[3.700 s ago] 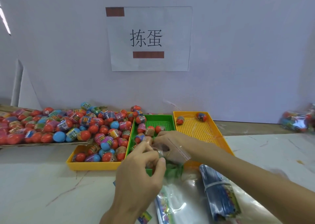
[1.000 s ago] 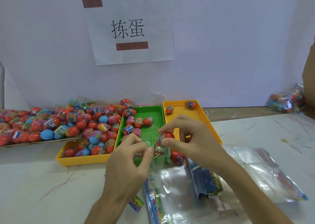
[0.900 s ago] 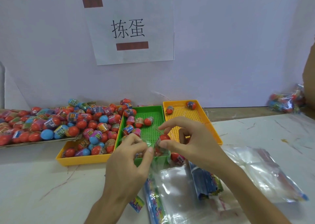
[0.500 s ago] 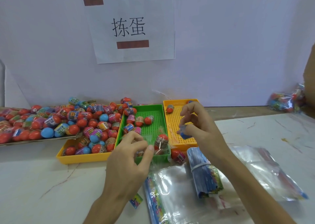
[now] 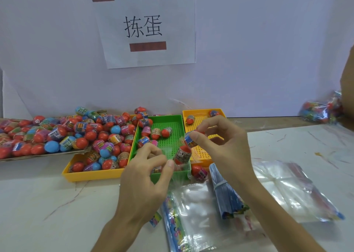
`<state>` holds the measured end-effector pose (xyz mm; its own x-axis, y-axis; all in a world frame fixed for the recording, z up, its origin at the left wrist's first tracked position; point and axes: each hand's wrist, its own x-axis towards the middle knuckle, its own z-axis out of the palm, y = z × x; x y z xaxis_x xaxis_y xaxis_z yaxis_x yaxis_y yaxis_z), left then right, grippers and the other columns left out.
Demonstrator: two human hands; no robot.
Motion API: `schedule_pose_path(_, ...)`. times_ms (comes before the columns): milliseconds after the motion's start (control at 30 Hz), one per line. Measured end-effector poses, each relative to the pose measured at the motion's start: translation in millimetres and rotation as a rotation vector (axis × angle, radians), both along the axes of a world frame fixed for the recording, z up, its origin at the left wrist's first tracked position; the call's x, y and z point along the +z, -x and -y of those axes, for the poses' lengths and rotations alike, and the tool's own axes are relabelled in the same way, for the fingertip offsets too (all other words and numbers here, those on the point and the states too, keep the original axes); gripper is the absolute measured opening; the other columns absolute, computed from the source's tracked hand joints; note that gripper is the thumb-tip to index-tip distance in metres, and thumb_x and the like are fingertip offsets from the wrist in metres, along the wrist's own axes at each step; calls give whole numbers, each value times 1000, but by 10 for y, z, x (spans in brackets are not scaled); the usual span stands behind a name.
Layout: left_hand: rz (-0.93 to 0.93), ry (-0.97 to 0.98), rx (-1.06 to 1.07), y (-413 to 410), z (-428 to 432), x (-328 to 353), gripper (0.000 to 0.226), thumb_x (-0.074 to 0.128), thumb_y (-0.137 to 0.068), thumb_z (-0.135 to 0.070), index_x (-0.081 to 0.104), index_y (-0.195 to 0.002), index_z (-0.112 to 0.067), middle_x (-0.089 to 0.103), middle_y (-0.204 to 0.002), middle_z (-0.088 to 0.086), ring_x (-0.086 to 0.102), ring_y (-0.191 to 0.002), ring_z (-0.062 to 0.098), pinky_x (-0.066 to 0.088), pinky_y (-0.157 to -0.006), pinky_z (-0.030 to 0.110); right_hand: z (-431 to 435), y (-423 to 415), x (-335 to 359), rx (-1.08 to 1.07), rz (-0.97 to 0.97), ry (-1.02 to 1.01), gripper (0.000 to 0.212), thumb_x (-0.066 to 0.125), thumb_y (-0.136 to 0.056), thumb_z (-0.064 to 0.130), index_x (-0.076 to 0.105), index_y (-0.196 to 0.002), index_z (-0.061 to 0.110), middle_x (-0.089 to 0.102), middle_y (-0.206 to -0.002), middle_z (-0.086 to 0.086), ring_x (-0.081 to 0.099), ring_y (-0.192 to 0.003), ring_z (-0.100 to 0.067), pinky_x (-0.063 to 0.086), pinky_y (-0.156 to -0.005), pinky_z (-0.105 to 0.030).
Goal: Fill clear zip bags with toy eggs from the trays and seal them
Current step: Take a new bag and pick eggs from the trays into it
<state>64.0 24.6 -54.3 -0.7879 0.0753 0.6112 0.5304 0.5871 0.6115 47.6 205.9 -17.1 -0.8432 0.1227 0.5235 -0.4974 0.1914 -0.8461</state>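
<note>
My left hand [image 5: 145, 177] pinches the rim of a clear zip bag [image 5: 178, 172] held over the near end of the green tray [image 5: 168, 145]. A red toy egg with a grey label [image 5: 182, 155] sits in the bag's mouth. My right hand [image 5: 223, 146] pinches a blue-and-red toy egg [image 5: 189, 139] just above the bag. Several eggs lie in the green tray, two in the right yellow tray [image 5: 201, 115], many in the left yellow tray [image 5: 92, 172].
A flat board [image 5: 38, 155] heaped with eggs runs off to the left. Empty zip bags [image 5: 191, 213], a banded blue bundle [image 5: 226, 198] and a loose red egg [image 5: 199, 172] lie near me. A filled bag [image 5: 319, 111] sits far right by a brown edge.
My right hand went to the right yellow tray and has come back toward the bag pinching a blue-and-red egg. The left hand has kept hold of the bag.
</note>
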Motion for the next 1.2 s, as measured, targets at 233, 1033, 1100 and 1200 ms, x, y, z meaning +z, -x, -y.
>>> schedule_pose_path(233,-64,-42,-2,-30,3,45,28,53,-94,-39,52,-66,-32,52,-85,-10,54,-82,16,40,-61,22,-61,41,4,-91,21,86,14,78,-87,17,65,-83,20,73,-81,8,74,-76,-11,57,-66,-21)
schedule_pose_path(1033,-108,-149,-8,-44,-20,85,28,54,-95,-41,63,-73,-28,54,-88,-4,55,-84,16,40,-67,19,109,-15,-101,156,14,-94,15,68,-94,22,67,-79,25,59,-71,2,46,-54,-17,38,-49,-28)
schedule_pose_path(1100,-97,-203,-46,-52,-18,93,37,54,-96,-40,63,-66,-19,57,-88,-4,58,-87,18,43,-71,20,79,-12,-79,137,-9,-72,18,67,-95,24,66,-78,29,56,-69,8,41,-52,-11,34,-49,-22)
schedule_pose_path(1200,-39,-329,-123,-44,2,87,44,56,-93,-37,57,-62,-6,63,-82,0,61,-84,20,49,-73,31,42,-6,-46,115,-23,-50,19,69,-95,26,64,-77,31,54,-68,14,39,-51,-12,33,-49,-22)
